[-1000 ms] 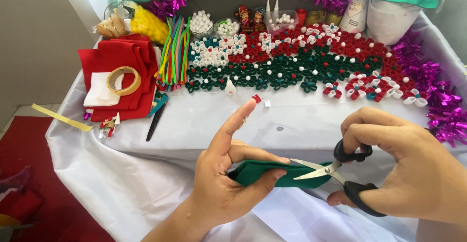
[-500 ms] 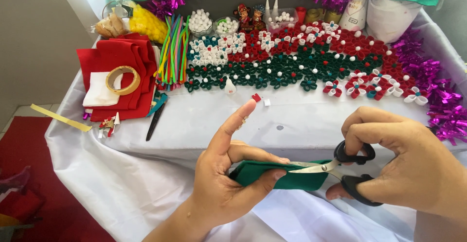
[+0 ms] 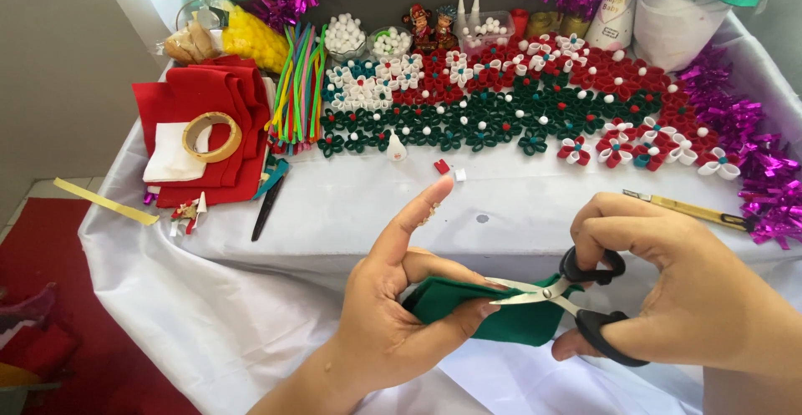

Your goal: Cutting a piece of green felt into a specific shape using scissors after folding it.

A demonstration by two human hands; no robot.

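- My left hand pinches the folded green felt between thumb and curled fingers, clamped on it, with the index finger sticking straight up and clear of the cut.
- My right hand has thumb and fingers threaded through the black handles of the scissors, closed around them; the blades are nearly shut over the felt's upper edge.
- The felt hangs in front of the white-draped table, held in the air between both hands, not resting on anything.
- Risk, as I judge it: my left thumb tip lies just beside the blade tips, touching or nearly so. A further snip could nick it if the felt slides in my pinch.
- The piece is folded, so the layers could shift against each other and the cut would come out uneven.
- Nothing supports the felt, so a loose grip could drop it onto the cloth below.
- The felt flowers, red felt stack, tape roll and yellow craft knife sit well apart from my hands.
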